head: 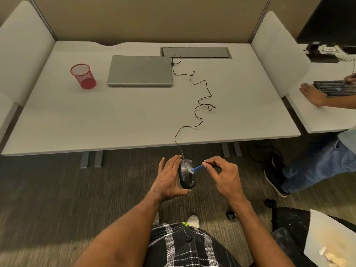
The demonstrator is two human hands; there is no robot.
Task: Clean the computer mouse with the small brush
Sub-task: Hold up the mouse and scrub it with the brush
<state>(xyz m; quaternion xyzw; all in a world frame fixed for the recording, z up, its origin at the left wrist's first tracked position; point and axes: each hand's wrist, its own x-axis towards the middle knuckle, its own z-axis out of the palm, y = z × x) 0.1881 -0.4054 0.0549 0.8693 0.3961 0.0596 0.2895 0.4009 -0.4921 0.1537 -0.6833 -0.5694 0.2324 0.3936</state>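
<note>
— Where's the mouse? Not on the desk, as far as I can see.

— No, it's off it. The black, rounded, corded computer mouse (186,175) is cradled in the left hand (169,178), held in the air in front of the pale grey desk (134,116), above the carpet. The fingers wrap its left side and the thumb comes under the rear end.

— And the other hand?

— The right hand (224,175) is pinched shut on a small brush with a blue plastic handle (196,168), thumb and fingertips at the handle's end. The bristle end is touching the top of the mouse, near the buttons.

— The cable's plugged in?

— The thin black cable (202,105) snakes back over the desk to the closed silver laptop (140,70). A red mesh pen cup (83,76) stands left of it.
</note>
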